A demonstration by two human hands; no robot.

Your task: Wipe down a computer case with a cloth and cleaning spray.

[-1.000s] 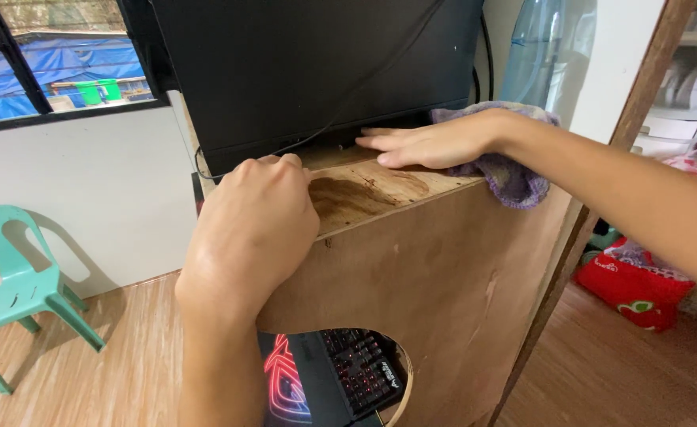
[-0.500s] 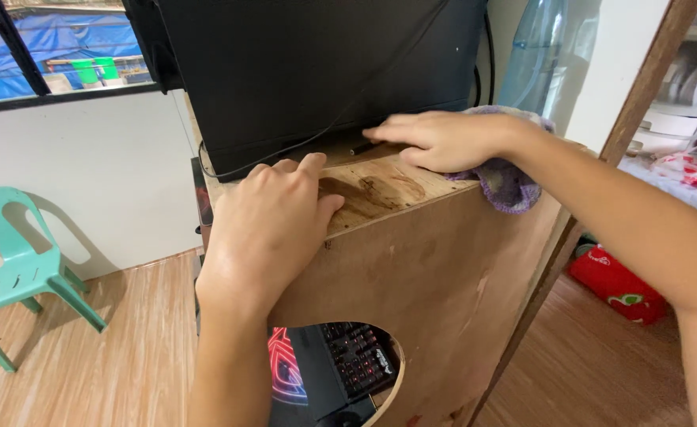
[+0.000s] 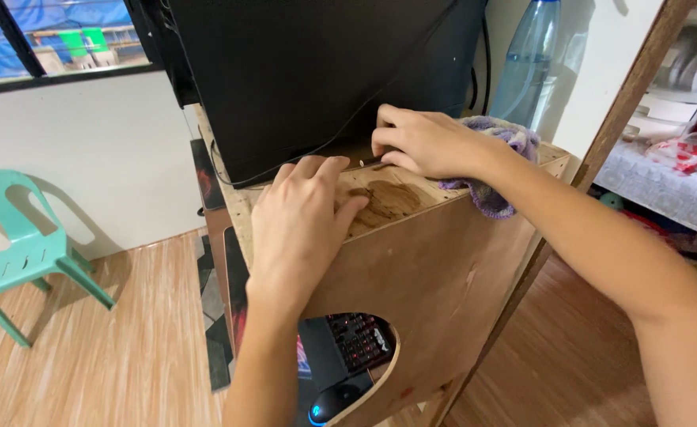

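My left hand (image 3: 301, 225) lies flat, fingers spread, on the top of a plywood cabinet (image 3: 435, 269), beside a dark stain (image 3: 385, 201). My right hand (image 3: 423, 142) is curled at the lower edge of a black monitor (image 3: 309, 71), its fingertips pinching a thin dark stick-like object (image 3: 369, 163) that is too small to identify. A purple knitted cloth (image 3: 491, 198) lies under my right wrist and hangs over the cabinet's edge.
A black keyboard (image 3: 356, 344) and a mouse (image 3: 332, 403) show through a round cut-out in the cabinet front. A clear plastic bottle (image 3: 526, 63) stands behind the cloth. A green plastic chair (image 3: 16, 245) is at left, a slanted wooden post (image 3: 625, 103) at right.
My right hand went from lying flat to curling its fingers around the thin dark object. My left hand opened from a fist and flattened on the top. The view shifted left.
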